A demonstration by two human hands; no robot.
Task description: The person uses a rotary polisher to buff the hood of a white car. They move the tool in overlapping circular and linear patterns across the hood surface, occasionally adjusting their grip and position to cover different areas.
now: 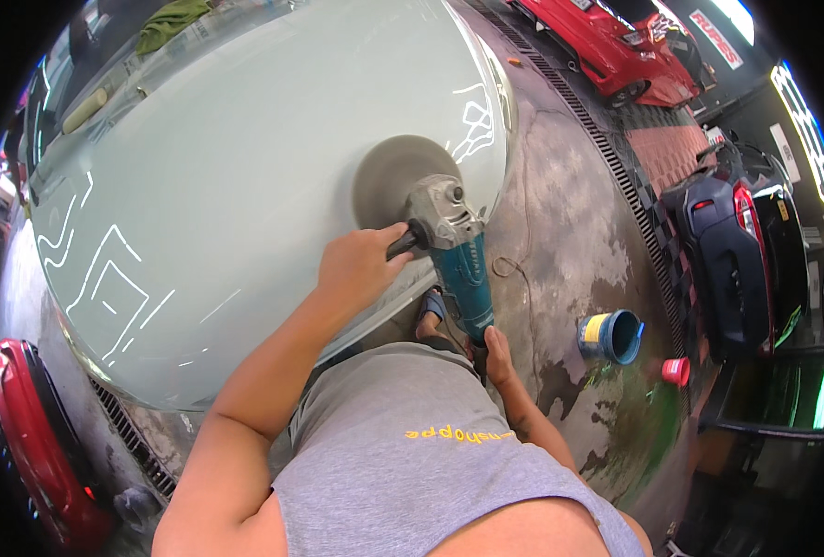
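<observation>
A teal and silver rotary polisher (463, 278) lies across the right edge of a pale grey-green car hood (245, 186). Its round grey-brown pad (389, 181) is blurred and appears flat against the paint. My left hand (361, 265) is wrapped around the black side handle (401, 244) near the tool's head. At the rear end of the body, my right hand (498, 357) grips the polisher; some of its fingers are hidden behind the tool. Bright light reflections show on the hood at left and near its right edge.
A thin cord (527, 288) runs along the wet floor. A blue bucket (599, 336) and a small red bucket (675, 371) stand at right. Beyond the drain grate (607, 144) are a red car (607, 42) and a dark car (723, 251). A green cloth (169, 25) lies far left.
</observation>
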